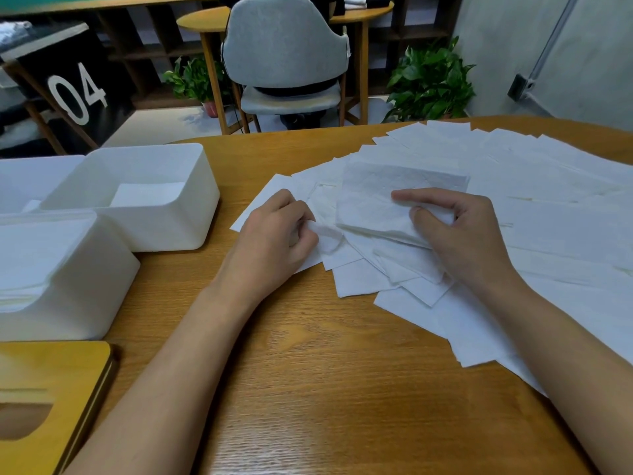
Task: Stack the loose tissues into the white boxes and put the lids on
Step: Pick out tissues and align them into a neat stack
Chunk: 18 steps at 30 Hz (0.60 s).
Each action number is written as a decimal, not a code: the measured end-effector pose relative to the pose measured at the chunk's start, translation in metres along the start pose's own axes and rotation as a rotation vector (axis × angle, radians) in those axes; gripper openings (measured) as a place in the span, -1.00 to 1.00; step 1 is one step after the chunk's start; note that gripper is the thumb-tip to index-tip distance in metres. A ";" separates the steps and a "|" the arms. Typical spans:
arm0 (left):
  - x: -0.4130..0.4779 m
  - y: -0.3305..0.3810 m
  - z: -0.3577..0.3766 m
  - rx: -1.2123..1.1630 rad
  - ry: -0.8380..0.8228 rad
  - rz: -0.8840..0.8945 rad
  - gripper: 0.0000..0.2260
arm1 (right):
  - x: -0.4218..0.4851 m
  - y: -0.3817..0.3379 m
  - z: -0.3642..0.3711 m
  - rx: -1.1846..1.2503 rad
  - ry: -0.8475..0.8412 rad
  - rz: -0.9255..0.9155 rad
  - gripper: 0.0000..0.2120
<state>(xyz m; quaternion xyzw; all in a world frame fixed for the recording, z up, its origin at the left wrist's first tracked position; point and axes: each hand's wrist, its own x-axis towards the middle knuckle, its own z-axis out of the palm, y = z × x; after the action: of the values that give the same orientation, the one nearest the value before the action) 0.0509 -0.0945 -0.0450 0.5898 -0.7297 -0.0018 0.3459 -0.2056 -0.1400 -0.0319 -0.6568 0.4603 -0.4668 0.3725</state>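
Right now my left hand (274,234), mid-frame, curls to pinch one tissue corner (327,240). My right hand (462,241) pinches a small stack of tissues (383,200) between thumb and forefinger. Loose tissues (548,217) fan across the right of the table (308,371). At left stand a far box (171,228) and a fuller near box (102,286). A wooden lid (51,382) lies lower left.
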 end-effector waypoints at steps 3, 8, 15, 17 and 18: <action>0.000 0.011 -0.005 -0.058 0.082 0.002 -0.85 | -0.001 -0.001 0.000 -0.007 0.004 -0.003 -0.67; 0.000 0.034 -0.010 -0.309 0.063 -0.069 -0.88 | -0.006 -0.009 -0.002 -0.052 -0.107 -0.114 -0.78; -0.001 0.052 -0.020 -0.670 -0.035 -0.172 -0.86 | -0.009 -0.006 0.001 -0.094 -0.291 -0.219 -0.62; 0.000 0.052 -0.020 -0.687 -0.023 -0.204 -0.84 | -0.011 -0.007 0.001 -0.019 -0.365 -0.183 -0.63; 0.000 0.051 -0.018 -0.667 -0.022 -0.222 -0.85 | -0.013 -0.009 0.002 0.021 -0.382 -0.150 -0.62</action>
<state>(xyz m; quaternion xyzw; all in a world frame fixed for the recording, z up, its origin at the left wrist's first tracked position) 0.0165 -0.0718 -0.0104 0.5199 -0.6241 -0.2839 0.5095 -0.2031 -0.1246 -0.0276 -0.7619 0.3261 -0.3648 0.4244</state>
